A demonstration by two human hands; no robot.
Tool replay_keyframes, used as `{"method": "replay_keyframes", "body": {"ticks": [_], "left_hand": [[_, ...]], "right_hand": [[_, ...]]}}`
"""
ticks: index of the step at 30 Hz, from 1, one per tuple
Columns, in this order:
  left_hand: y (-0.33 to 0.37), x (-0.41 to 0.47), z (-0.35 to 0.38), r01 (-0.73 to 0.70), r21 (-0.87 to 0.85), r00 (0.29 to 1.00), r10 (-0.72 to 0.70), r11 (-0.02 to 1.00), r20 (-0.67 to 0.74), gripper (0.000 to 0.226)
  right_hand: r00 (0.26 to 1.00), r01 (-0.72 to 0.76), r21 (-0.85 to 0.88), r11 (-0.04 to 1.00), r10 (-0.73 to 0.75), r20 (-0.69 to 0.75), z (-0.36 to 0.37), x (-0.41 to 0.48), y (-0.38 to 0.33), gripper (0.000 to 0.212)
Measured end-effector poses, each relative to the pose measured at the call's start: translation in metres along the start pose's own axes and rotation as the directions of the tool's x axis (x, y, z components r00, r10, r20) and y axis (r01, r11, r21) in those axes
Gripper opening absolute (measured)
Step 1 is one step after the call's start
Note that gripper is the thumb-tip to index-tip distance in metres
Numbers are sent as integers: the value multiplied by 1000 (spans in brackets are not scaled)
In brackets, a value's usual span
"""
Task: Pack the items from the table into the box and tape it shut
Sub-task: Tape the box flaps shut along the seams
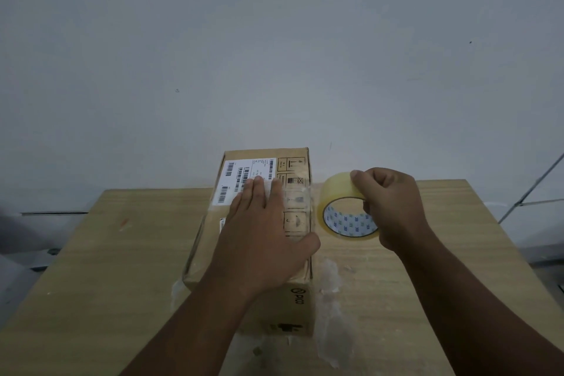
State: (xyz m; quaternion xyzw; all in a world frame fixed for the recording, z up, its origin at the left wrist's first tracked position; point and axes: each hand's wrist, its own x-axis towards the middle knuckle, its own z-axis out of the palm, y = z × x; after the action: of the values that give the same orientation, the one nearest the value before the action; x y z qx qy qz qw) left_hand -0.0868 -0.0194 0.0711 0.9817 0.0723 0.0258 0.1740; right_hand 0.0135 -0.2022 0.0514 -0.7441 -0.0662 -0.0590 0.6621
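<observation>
You had the brown box [265, 153] closed and flat on the worktop [122, 253], a white barcode label [232, 180] on top. The clear tape roll [335, 189] was on edge just beside its right side, a strip [297, 192] stretched onto the lid.

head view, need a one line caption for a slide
Left hand presses flat on the closed cardboard box while the right hand holds a roll of clear tape beside it.

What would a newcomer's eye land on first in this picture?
The closed cardboard box on the table, with the left hand pressed flat on top. Just right of it, the right hand grips a roll of clear tape, a strip drawn onto the box.
</observation>
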Motion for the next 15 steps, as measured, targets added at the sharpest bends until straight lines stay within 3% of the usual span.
{"method": "replay_keyframes", "body": {"ticks": [15], "left_hand": [[5,0,0,-54,167,996,41,985,82,86]], "right_hand": [[998,-67,158,985,67,6,7,-10,28,52]]}}
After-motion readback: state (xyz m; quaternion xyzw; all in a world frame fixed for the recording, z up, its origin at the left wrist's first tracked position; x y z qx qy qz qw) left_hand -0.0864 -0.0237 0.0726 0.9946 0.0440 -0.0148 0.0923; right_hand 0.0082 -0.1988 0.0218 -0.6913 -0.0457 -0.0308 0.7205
